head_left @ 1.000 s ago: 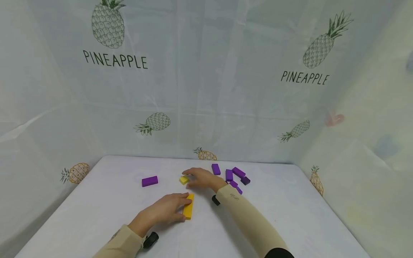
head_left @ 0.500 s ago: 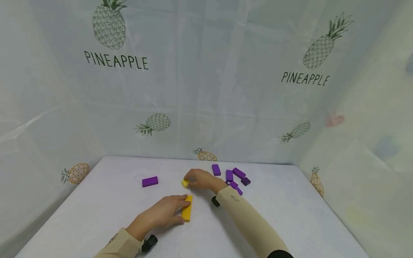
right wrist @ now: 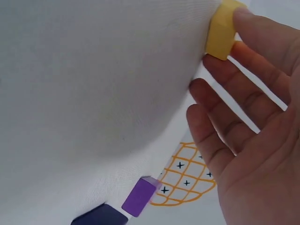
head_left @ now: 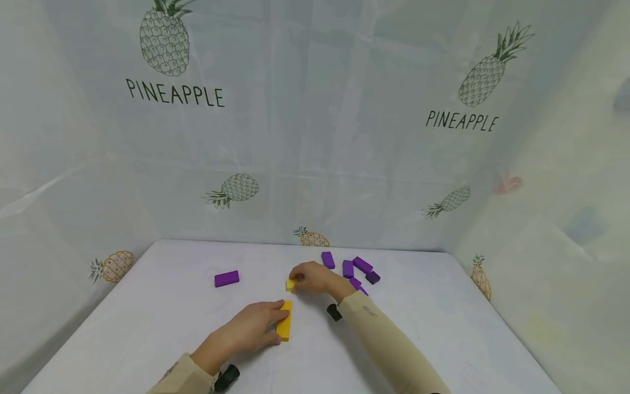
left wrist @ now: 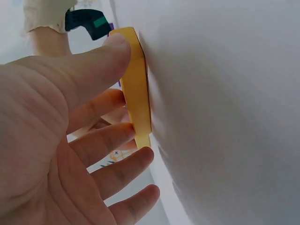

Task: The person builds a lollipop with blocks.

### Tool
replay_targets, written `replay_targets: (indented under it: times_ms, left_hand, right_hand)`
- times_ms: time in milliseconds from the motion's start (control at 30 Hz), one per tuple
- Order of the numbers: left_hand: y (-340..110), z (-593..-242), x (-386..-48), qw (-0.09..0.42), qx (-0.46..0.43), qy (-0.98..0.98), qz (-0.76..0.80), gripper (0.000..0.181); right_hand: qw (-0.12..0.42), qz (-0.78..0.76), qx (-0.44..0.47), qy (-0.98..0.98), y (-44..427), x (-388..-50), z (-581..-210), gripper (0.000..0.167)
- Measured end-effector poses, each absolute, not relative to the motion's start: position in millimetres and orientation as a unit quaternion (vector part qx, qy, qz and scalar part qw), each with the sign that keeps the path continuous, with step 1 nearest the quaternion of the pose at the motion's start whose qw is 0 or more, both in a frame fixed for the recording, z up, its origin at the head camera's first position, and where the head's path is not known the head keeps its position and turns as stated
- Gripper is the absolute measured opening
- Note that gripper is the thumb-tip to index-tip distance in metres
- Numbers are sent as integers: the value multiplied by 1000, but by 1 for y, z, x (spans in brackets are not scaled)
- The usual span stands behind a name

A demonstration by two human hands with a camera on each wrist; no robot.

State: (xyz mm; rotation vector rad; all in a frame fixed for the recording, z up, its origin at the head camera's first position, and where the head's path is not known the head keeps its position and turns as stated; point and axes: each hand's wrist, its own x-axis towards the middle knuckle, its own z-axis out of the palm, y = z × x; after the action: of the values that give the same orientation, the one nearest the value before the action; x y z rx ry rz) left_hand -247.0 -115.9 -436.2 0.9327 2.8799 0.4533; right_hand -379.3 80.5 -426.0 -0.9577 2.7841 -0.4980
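In the head view my left hand [head_left: 248,328] lies at the long yellow block [head_left: 284,323] flat on the table. Its thumb presses the near end and its fingertips touch the far part; the left wrist view shows the thumb on one end of this block [left wrist: 135,86]. Just beyond, my right hand [head_left: 317,278] pinches a small yellow block [head_left: 290,285] standing on the table, a short gap from the long one. The right wrist view has the thumb on that small block [right wrist: 221,35], with the other fingers spread below; part of the block is hidden.
One purple block [head_left: 226,278] lies apart at the left. Several purple blocks [head_left: 348,268] are grouped behind and right of my right forearm, with a darker one [head_left: 373,277] at their right edge. A pineapple-print curtain [head_left: 315,137] hangs along the table's [head_left: 418,328] back.
My right fingers have closed on the small yellow block and brought it rightward and slightly nearer, above the long block's far end. My left hand and the long block have shifted slightly toward me.
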Motion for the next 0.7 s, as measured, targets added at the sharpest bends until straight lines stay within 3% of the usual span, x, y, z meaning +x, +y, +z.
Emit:
replay_targets:
  times_ms: [700]
  left_hand:
    - [-102, -428, -234, 43, 309, 939, 146, 58]
  right_hand:
    - [101, -221, -338, 909, 100, -351, -422, 21]
